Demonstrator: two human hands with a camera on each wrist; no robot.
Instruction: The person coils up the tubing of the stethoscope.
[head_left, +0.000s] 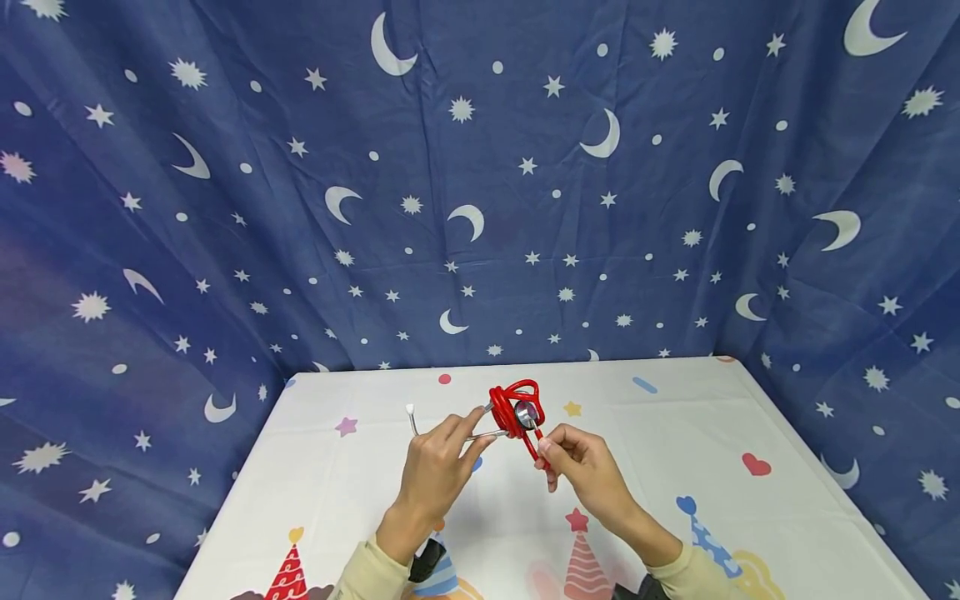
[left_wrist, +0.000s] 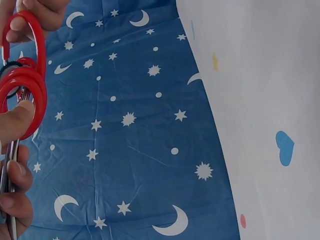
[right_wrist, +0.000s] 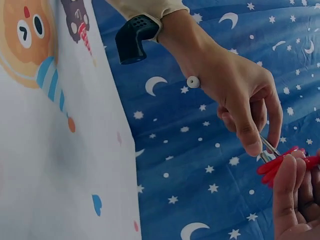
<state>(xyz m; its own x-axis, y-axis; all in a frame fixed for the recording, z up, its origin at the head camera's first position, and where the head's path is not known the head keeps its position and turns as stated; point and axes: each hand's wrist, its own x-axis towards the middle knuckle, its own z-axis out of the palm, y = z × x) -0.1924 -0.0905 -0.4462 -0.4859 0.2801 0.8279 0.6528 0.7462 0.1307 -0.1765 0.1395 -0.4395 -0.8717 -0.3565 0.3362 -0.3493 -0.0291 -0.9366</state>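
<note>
A stethoscope with red tubing (head_left: 504, 414) is held up above the table, its tubing wound in several loops around the metal ear tubes (head_left: 483, 435). My left hand (head_left: 435, 467) grips those ear tubes between thumb and fingers. One white ear tip (head_left: 410, 409) sticks out beyond it; in the right wrist view the ear tip (right_wrist: 193, 82) shows beside the wrist. At the coil's right side sits the silver chest piece (head_left: 527, 414). Just below it, my right hand (head_left: 588, 467) pinches the red tubing. The left wrist view shows the coiled tubing (left_wrist: 27, 82) close up, cut by the frame edge.
A white table cover (head_left: 360, 500) with printed party hats, stars and hearts lies beneath the hands. Behind and at both sides hangs a blue curtain (head_left: 517, 225) with moons and stars. A dark wrist device (head_left: 427, 560) sits by the left sleeve.
</note>
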